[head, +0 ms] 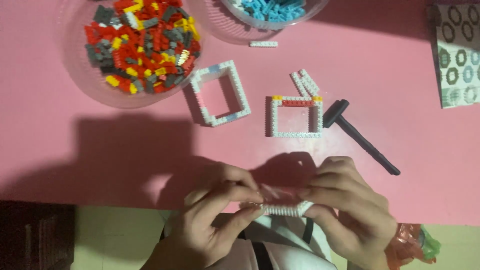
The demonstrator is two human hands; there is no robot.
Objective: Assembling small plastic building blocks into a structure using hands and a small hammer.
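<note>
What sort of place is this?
Probably a hobby table at home: a pink table, a bowl of small bricks, white brick frames, and a small black hammer.

The pink table point(60, 150) has a wide bare band across the middle, between the hands and the built frames; a hand could pass there from left to right. Both hands, left point(210, 220) and right point(350, 210), sit at the near edge, close together around a white brick strip point(285, 209). Ahead stand two white frames point(220, 93) point(295, 116) with a narrow gap between them; the black hammer point(360, 135) lies just right of the second frame, slanted, closing that side. Two loose white strips point(305, 82) lie just behind this frame. The far left is blocked by the bowl of mixed bricks point(80, 80); the blue-brick bowl point(235, 27) blocks the far middle, a small white piece point(263, 44) before it. The right far corner holds a patterned sheet point(457, 55); between it and the hammer the table is free.
</note>
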